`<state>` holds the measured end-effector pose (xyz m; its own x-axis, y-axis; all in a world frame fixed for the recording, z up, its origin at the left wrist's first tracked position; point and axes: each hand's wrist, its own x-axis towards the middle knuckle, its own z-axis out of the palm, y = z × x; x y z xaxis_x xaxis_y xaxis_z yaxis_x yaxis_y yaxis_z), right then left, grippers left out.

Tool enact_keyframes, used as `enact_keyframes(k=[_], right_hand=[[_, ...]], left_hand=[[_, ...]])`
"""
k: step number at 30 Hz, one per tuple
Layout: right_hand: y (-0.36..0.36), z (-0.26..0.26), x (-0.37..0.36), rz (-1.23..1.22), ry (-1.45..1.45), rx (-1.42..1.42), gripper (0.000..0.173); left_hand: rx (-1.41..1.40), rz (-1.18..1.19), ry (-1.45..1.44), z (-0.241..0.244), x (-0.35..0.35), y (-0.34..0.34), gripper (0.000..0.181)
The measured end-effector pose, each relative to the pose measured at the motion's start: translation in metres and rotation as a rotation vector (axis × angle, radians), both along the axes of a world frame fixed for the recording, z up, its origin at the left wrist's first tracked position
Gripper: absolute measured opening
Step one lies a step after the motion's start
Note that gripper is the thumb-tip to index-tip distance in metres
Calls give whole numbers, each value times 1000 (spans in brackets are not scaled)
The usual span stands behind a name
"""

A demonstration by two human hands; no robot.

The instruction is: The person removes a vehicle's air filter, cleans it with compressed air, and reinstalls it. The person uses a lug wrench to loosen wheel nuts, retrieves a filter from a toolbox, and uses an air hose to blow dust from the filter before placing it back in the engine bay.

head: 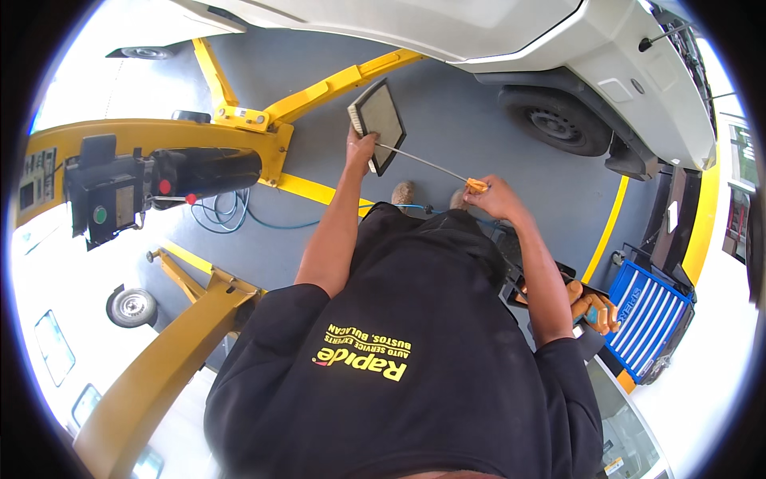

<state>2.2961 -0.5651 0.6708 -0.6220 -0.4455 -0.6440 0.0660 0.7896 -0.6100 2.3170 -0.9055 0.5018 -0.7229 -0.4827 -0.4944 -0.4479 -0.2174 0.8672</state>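
Observation:
My left hand (361, 148) grips the lower edge of an engine air filter panel (385, 114), which has a dark rim, pale pleats and a dusty-looking face. My right hand (495, 197) is closed around the orange handle of a long thin metal rod tool (423, 163); its exact kind cannot be told. The rod's far end lies at the filter's face beside my left thumb. Below the hands, the tips of my shoes (403, 193) show on the grey floor.
A white vehicle (526, 36) with a black wheel (553, 121) stands ahead. Yellow lift arms (335, 84) and a lift post with a motor (206, 170) are at left. Blue hose (224, 218) lies coiled on the floor. A blue tool cabinet (645, 320) stands at right, near orange gloves (595, 308).

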Motion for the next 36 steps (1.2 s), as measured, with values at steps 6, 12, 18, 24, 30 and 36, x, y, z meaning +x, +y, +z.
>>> enact_keyframes(k=[6,12,18,24,30,36], right_hand=[[-20,22,-8,60,-23,-45,20],[-36,49,-15,64,57,37,25],[-29,61,-26,107,84,77,27],[-21,53,-20,34,43,59,27],[-23,49,-15,-54,70,214,29],[-14,22,-17,-76,127,184,31]], left_hand=[[-233,59,-104,17,3,-21,60],[-751,-137,-166,21,-10,-14,63],[-835,-211,-235,52,-20,-4,64],[-765,-77,-268,28,-29,-13,53],[-209,-9,-121,11,-18,-31,51],[264,64,-1,28,-18,-18,57]])
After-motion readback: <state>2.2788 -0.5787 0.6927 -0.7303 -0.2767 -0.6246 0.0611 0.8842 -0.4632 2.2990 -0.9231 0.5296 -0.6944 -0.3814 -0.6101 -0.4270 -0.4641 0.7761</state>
